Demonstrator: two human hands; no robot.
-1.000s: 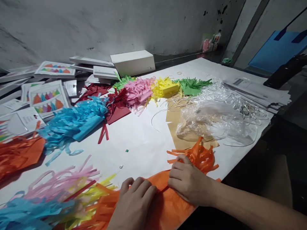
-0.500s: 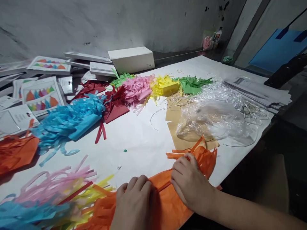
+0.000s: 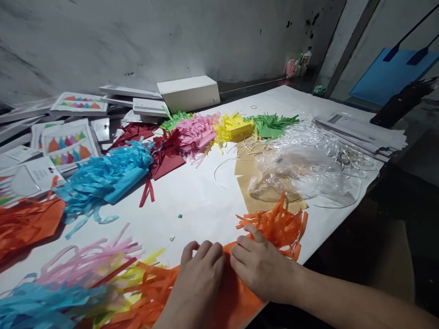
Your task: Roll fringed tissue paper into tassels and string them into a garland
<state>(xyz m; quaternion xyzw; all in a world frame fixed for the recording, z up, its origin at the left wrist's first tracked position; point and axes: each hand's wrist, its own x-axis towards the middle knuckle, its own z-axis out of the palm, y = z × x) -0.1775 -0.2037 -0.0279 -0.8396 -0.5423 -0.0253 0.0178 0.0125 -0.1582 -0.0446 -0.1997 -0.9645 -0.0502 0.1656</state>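
The orange tissue paper [image 3: 236, 292] lies flat at the near edge of the white table sheet [image 3: 206, 192], a wide uncut band with its two ends slit into thin strips: one fringe [image 3: 277, 226] fans out crumpled to the right, just beyond the fingers, the other runs left into a mixed heap of yellow, pink and blue fringes [image 3: 78, 278]. Both hands rest palm-down on the uncut band, side by side and nearly touching. The left hand [image 3: 200, 274] lies with fingers slightly curled and close together, pressing the paper; the right hand [image 3: 260, 269] is flat too, its fingers pointing left toward the other hand and its thumb reaching up to the root of the right fringe. Neither hand pinches anything that can be seen. Compared with half a second ago, the right hand has slid left along the band, away from the fringe it was then covering, so the strips now stand free and more spread; the left hand has edged a little right, closing the gap between the two. Farther off lie a blue fringed bundle [image 3: 106, 176], dark red sheets [image 3: 164, 157], pink [image 3: 195, 132], yellow [image 3: 235, 128] and green [image 3: 270, 124] bundles, a crumpled clear plastic bag [image 3: 302, 171] and a white box [image 3: 188, 93].
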